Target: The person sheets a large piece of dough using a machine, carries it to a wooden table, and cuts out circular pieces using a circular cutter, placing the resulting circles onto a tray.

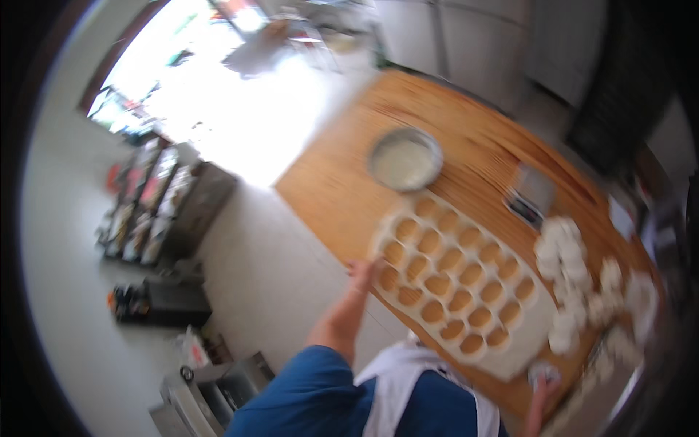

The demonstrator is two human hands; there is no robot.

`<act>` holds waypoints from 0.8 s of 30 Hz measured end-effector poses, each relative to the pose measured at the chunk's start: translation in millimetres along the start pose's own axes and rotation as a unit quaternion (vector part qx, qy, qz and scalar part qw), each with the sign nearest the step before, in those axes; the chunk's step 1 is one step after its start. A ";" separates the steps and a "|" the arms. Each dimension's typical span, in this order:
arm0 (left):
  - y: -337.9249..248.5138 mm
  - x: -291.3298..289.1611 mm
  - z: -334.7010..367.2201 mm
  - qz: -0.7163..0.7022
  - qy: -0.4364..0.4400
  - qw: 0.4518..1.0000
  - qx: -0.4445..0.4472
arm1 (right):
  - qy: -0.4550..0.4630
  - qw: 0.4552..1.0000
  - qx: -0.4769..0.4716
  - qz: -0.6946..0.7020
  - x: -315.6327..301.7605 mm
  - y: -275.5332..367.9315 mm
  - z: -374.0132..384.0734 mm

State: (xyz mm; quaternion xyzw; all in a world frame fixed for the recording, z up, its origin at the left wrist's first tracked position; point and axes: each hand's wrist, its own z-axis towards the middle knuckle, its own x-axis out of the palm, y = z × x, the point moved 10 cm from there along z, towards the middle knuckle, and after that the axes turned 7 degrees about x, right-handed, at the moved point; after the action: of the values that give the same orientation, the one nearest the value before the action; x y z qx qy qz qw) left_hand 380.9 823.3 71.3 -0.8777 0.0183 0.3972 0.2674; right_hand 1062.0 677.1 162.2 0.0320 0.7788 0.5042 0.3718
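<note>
A rolled-out dough sheet (524, 349) lies along the near edge of the wooden table, with rows of round holes cut through it. My left hand (366, 272) is at the sheet's left edge, touching or just over it; its fingers are blurred, so their grip is unclear. Beyond the sheet's near right corner, my right hand (544, 390) is closed around a small, pale round thing (543, 373) that looks like a ring cutter. Dough rounds (562, 247) sit in heaps on the right, some overlapping.
On the wooden table (320, 186), a metal bowl (372, 169) with pale contents stands beyond the dough, and a small scale (530, 195) farther right. A crumpled clear bag (642, 302) lies at the right edge. Shelving (207, 200) and dark equipment (178, 304) line the left wall.
</note>
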 end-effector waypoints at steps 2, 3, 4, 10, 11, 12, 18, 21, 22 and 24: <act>-24.2 -17.2 2.8 0.025 0.015 0.999 0.035 | 0.051 0.996 0.035 0.059 17.6 42.5 -1.2; -19.5 -16.0 6.8 -0.022 0.019 0.999 0.031 | -0.023 0.997 0.003 -0.077 10.9 39.7 7.4; -13.4 -14.5 13.9 -0.060 0.017 0.998 0.025 | -0.016 0.999 -0.032 -0.013 21.2 56.2 13.7; 9.8 -7.1 23.7 -0.178 0.075 0.981 0.032 | -0.029 0.998 0.061 -0.005 40.7 129.4 25.5; 1.7 3.7 11.8 -0.186 0.090 0.978 0.031 | -0.038 0.998 0.045 -0.006 37.8 131.1 29.8; -3.7 7.7 0.7 -0.194 0.100 0.975 0.027 | -0.041 0.999 0.025 -0.005 38.2 132.1 34.0; -7.9 -3.0 -10.9 -0.202 0.096 0.975 0.014 | 0.024 0.995 0.040 -0.090 105.2 151.6 60.7; -5.0 -4.7 -5.0 -0.203 0.094 0.975 0.008 | 0.034 0.984 0.069 -0.160 116.5 161.0 73.0; -4.3 -4.9 -2.8 -0.199 0.094 0.976 0.005 | 0.038 0.980 0.077 -0.179 119.3 160.6 76.3; -4.2 -4.1 -2.1 -0.191 0.094 0.977 -0.002 | 0.045 0.974 0.085 -0.204 123.1 159.9 82.1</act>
State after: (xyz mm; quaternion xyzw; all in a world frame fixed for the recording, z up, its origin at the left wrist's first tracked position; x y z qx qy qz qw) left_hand 380.6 825.2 77.2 -0.8987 -0.1256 0.2550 0.3341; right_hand 971.4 870.1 206.6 -0.1191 0.8250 0.3507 0.4269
